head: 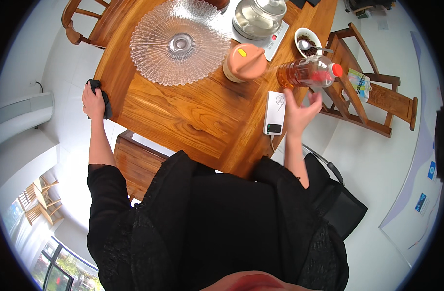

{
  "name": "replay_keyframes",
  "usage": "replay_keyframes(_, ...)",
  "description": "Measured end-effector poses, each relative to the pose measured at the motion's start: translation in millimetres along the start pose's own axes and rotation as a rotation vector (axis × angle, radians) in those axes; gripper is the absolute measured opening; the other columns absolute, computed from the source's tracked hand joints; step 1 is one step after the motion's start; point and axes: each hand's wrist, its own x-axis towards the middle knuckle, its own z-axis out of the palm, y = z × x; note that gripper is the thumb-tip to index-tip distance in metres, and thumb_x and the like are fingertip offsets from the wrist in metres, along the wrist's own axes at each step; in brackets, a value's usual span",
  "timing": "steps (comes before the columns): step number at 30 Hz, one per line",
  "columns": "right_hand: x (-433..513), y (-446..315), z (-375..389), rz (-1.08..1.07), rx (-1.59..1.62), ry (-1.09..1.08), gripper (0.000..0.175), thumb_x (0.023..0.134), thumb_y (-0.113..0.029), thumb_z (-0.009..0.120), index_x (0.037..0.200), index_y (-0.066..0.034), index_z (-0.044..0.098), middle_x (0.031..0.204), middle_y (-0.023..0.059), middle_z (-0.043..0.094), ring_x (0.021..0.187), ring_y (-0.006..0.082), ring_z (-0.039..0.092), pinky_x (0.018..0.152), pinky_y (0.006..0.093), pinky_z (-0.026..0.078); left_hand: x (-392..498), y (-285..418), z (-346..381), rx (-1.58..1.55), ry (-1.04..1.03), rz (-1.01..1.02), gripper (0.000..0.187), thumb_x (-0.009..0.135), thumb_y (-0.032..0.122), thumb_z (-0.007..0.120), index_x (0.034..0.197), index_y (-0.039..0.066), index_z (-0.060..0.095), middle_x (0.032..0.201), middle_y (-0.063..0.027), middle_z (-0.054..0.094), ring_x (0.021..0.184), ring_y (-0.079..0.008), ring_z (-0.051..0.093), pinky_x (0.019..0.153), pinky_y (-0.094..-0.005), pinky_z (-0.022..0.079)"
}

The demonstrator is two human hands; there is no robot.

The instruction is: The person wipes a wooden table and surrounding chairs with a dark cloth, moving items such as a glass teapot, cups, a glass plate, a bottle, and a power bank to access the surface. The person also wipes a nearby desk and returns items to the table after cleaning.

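My left hand rests at the left edge of the wooden table. A black cloth is bunched under its fingers. My right hand is raised near the table's right side, fingers apart and holding nothing. Just beyond it stands a clear plastic bottle with a red cap, partly filled with amber liquid. Whether the fingertips touch the bottle, I cannot tell. Beside that hand lies a white power bank with a small lit display and a cable plugged into its near end.
A ribbed glass plate takes up the table's far left. Near it stand an orange-lidded container, a glass kettle on a white electric base, and a white bowl with a spoon. Wooden chairs flank the table.
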Motion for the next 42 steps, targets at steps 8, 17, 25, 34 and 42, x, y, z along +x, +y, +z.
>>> replay_keyframes(8, 87, 40, 31, 0.004, 0.492, -0.144, 0.068, 0.079, -0.002, 0.091, 0.136, 0.0004, 0.054, 0.118, 0.0098, 0.068, 0.099, 0.0191, 0.070, 0.090, 0.0325, 0.058, -50, 33, 0, 0.003, 0.212, 0.222, 0.054, 0.101, 0.035, 0.053, 0.152, 0.020, 0.054, 0.163, -0.0060, 0.049, 0.150, -0.0285, 0.044, 0.113, -0.0602, 0.041)
replay_keyframes(17, 51, 1, -39, -0.224, 0.678, -0.191, 0.068, 0.079, 0.001, 0.089, 0.137, 0.0013, 0.054, 0.133, 0.0117, 0.062, 0.113, 0.0196, 0.067, 0.094, 0.0342, 0.061, -197, 119, -19, 0.020, 0.245, 0.233, 0.055, 0.098, 0.030, 0.060, 0.151, 0.017, 0.055, 0.162, -0.0054, 0.050, 0.150, -0.0281, 0.045, 0.117, -0.0579, 0.036)
replay_keyframes(25, -53, -39, -33, -0.048, 0.715, -0.672, 0.090, 0.071, -0.017, 0.098, 0.143, 0.0003, 0.046, 0.129, 0.0114, 0.064, 0.113, 0.0220, 0.069, 0.095, 0.0362, 0.060, -282, 191, -41, -0.057, 0.204, 0.298, 0.055, 0.095, 0.027, 0.061, 0.147, 0.011, 0.056, 0.161, -0.0102, 0.050, 0.150, -0.0291, 0.042, 0.119, -0.0564, 0.029)
replay_keyframes(34, -100, -71, 49, -0.256, 0.442, -0.521, 0.107, 0.063, -0.035, 0.102, 0.145, -0.0004, 0.043, 0.133, 0.0195, 0.059, 0.121, 0.0358, 0.063, 0.101, 0.0437, 0.054, -330, 211, -64, -0.165, 0.044, 0.503, 0.069, 0.090, 0.028, 0.070, 0.154, 0.011, 0.051, 0.166, -0.0125, 0.043, 0.155, -0.0299, 0.035, 0.122, -0.0561, 0.024)
replay_keyframes(42, -106, -56, 49, -0.356, 0.417, -0.545, 0.117, 0.072, -0.038, 0.098, 0.157, 0.0028, 0.029, 0.151, 0.0215, 0.040, 0.142, 0.0367, 0.045, 0.110, 0.0454, 0.049, -323, 202, -73, -0.210, -0.097, 0.566, 0.087, 0.085, 0.039, 0.078, 0.160, 0.012, 0.042, 0.171, -0.0130, 0.032, 0.159, -0.0336, 0.027, 0.122, -0.0664, 0.022)
